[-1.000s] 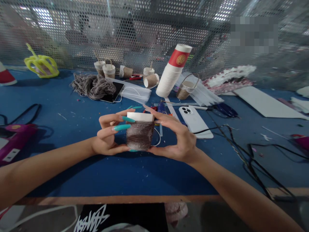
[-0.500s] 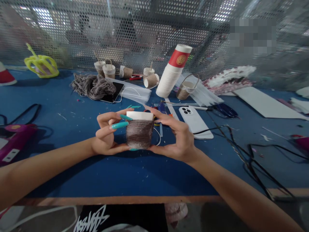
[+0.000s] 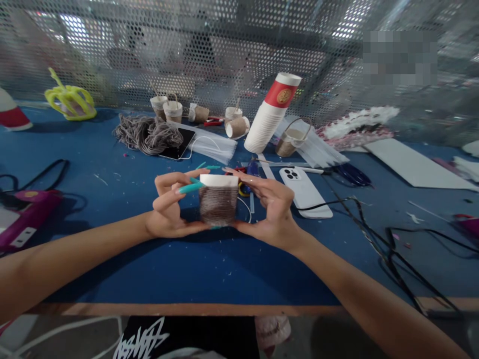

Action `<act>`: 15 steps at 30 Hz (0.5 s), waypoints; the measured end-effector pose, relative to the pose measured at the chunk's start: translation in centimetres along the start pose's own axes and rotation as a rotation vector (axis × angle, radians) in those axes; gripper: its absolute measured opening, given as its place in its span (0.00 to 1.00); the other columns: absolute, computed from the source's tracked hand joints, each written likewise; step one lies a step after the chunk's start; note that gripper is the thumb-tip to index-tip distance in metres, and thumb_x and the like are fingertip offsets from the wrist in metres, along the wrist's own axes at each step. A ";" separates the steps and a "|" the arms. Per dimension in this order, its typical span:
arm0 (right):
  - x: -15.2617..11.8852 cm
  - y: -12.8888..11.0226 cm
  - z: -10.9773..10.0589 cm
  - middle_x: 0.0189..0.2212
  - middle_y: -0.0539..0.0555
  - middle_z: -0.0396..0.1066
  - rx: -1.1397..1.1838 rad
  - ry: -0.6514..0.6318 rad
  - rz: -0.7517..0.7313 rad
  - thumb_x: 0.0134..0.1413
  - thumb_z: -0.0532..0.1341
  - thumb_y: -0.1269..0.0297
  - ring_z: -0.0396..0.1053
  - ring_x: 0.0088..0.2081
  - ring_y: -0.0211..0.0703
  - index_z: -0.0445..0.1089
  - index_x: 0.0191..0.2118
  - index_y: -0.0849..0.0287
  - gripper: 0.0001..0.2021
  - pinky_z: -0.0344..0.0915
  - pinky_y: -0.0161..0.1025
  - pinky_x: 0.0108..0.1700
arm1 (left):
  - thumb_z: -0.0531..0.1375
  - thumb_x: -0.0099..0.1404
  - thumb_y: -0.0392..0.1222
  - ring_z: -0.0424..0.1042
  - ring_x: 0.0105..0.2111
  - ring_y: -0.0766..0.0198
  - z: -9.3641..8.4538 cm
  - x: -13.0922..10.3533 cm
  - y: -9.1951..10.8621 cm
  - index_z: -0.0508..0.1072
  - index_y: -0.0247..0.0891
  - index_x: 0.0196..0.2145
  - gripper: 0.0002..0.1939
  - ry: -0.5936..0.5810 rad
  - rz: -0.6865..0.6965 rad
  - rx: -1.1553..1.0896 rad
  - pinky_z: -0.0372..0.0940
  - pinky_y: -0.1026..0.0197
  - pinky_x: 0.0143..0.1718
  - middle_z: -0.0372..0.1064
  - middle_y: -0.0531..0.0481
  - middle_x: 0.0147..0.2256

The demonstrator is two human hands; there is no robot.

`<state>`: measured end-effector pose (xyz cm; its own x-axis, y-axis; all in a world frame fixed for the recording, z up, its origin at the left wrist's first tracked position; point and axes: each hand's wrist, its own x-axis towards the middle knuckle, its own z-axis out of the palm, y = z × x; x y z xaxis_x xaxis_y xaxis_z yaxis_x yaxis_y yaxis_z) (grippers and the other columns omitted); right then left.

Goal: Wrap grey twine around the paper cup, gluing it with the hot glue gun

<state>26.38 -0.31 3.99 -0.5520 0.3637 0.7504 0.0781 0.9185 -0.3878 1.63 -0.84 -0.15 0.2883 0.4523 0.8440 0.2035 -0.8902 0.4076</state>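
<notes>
A paper cup (image 3: 218, 205) wound with brown-grey cord, its white band bare at the top, is held between both hands just over the blue table. My left hand (image 3: 170, 204) grips its left side, thumb at the bottom and long turquoise-nailed fingers at the upper edge. On the other side my right hand (image 3: 275, 212) has its thumb at the lower edge and its fingers near the upper edge. Behind the cup lie scissors with a yellow handle (image 3: 244, 189), partly hidden, and a blue tool (image 3: 253, 168). The cup's far side is hidden.
A leaning stack of paper cups (image 3: 266, 122) stands behind, beside small cord-wrapped cups (image 3: 237, 127). Grey cord (image 3: 147, 134) lies over a dark tablet (image 3: 181, 144). A white phone (image 3: 307, 194) and black cables (image 3: 391, 249) are right; a purple glue gun (image 3: 32, 214) is left.
The view has shifted slightly, so most things sit a little further right. The cup has turned or tilted a little between the hands, which both still hold it.
</notes>
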 end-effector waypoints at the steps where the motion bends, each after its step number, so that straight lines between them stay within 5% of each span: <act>1: 0.0 0.0 0.1 0.63 0.67 0.63 -0.016 -0.005 0.031 0.47 0.73 0.72 0.63 0.66 0.56 0.49 0.63 0.51 0.42 0.64 0.58 0.66 | 0.73 0.56 0.48 0.69 0.59 0.48 0.0 0.1 -0.1 0.53 0.51 0.62 0.44 -0.009 0.037 0.005 0.68 0.38 0.62 0.58 0.43 0.59; 4: 0.0 0.0 0.5 0.64 0.68 0.62 -0.027 -0.012 0.134 0.48 0.71 0.75 0.63 0.66 0.53 0.45 0.59 0.49 0.41 0.64 0.57 0.66 | 0.74 0.55 0.43 0.66 0.61 0.49 0.3 0.1 -0.7 0.47 0.51 0.64 0.50 0.007 0.122 0.023 0.67 0.36 0.62 0.56 0.41 0.60; 7: -0.1 0.4 0.8 0.65 0.68 0.61 0.058 0.043 0.215 0.51 0.69 0.75 0.63 0.66 0.50 0.43 0.58 0.48 0.39 0.66 0.54 0.64 | 0.77 0.49 0.49 0.60 0.65 0.43 0.5 -0.1 -1.6 0.43 0.52 0.66 0.59 0.072 0.041 -0.009 0.62 0.32 0.64 0.50 0.38 0.64; 10: -0.1 1.0 0.8 0.65 0.67 0.61 0.048 0.104 0.219 0.52 0.68 0.73 0.64 0.65 0.50 0.41 0.60 0.48 0.40 0.67 0.55 0.63 | 0.77 0.43 0.57 0.47 0.71 0.35 0.4 0.1 -2.3 0.42 0.53 0.67 0.65 0.055 -0.249 -0.180 0.55 0.30 0.66 0.42 0.34 0.69; 15: 0.4 1.2 1.2 0.62 0.68 0.64 -0.364 0.091 0.127 0.51 0.70 0.71 0.65 0.65 0.58 0.46 0.65 0.52 0.42 0.64 0.62 0.65 | 0.73 0.51 0.57 0.66 0.62 0.37 0.5 1.6 -1.6 0.48 0.43 0.67 0.55 -0.079 -0.942 -0.726 0.63 0.34 0.60 0.59 0.29 0.64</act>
<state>25.31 0.71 3.18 -0.4447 0.4756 0.7590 0.4396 0.8542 -0.2777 2.25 1.34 0.36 0.3710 0.9240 0.0932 -0.2040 -0.0168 0.9788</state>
